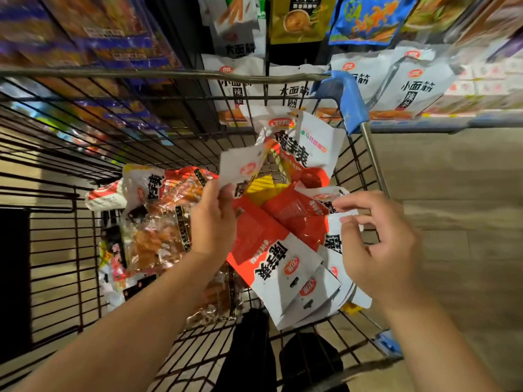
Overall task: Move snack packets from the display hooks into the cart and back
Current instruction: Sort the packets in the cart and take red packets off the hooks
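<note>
Left hand [213, 222]: pinches white snack packet [243, 168] by its edge, probably for rehanging.
Right hand [379, 244]: fingers half-curled, gripping nothing, poised over red-and-white packets [271, 250] below fingertips, in wire cart [56, 222].

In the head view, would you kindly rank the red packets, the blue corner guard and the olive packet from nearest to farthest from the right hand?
1. Red packets, in the cart, right by the fingertips of the right hand.
2. Blue corner guard, on the cart's far right corner.
3. Olive packet, hanging above and beyond the cart.
</note>
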The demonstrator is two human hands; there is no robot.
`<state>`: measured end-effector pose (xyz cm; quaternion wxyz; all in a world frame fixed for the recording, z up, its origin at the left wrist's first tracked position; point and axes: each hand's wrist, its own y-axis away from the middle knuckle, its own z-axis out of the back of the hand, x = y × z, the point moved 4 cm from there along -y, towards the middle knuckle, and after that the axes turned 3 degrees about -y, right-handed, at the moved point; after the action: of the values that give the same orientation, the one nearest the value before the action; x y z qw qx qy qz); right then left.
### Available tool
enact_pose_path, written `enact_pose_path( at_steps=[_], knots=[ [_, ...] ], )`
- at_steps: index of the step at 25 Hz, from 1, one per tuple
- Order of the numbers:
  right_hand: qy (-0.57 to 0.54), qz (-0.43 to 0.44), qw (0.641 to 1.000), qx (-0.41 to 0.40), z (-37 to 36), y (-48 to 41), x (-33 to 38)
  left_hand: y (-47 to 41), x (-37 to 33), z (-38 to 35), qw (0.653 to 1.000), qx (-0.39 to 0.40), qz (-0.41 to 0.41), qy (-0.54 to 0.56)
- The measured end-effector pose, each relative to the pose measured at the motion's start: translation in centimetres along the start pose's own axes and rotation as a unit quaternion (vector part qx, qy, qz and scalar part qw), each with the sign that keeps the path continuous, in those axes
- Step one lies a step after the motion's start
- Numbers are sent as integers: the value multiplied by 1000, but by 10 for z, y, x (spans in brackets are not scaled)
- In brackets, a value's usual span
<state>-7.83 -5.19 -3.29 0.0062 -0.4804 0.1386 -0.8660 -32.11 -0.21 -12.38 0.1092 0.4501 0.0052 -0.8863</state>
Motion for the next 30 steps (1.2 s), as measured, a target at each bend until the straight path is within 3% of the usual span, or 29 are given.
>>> enact_pose_path(
  at_steps=[2, 5, 9, 12, 16, 19, 21, 23, 26, 30],
  knots=[
    [-8, -29, 999, 12, -1, -3, 2, -5, -16, 33, 997, -35, 7, 62],
    [-115, -172, 975, 79, -13, -5, 10, -9, -40, 68, 981, -1, 56, 183],
    [-174, -285, 913, 234, -40, 4, 21, 4, -58, 66, 899, 107, 215, 366],
    [-218, -325, 878, 277, -48, 14, 23, 12, -62, 61, 878, 122, 242, 394],
    [-249, -355, 866, 250, -44, 32, 17, 21, -56, 55, 872, 169, 233, 396],
    [-259, -401, 857, 197, -28, 40, 13, 21, -40, 51, 916, 193, 189, 296],
    [-253, -412, 862, 155, -9, 41, 11, 18, -23, 51, 964, 180, 143, 137],
    [-228, -406, 877, 122, 12, 41, 13, 22, -4, 43, 969, 231, 80, -24],
    [-204, -395, 893, 74, 43, 45, 14, 46, 24, 17, 890, 404, -75, -197],
    [-228, -396, 888, 47, 50, 46, 12, 67, 47, -22, 785, 473, -268, -297]
  ],
)
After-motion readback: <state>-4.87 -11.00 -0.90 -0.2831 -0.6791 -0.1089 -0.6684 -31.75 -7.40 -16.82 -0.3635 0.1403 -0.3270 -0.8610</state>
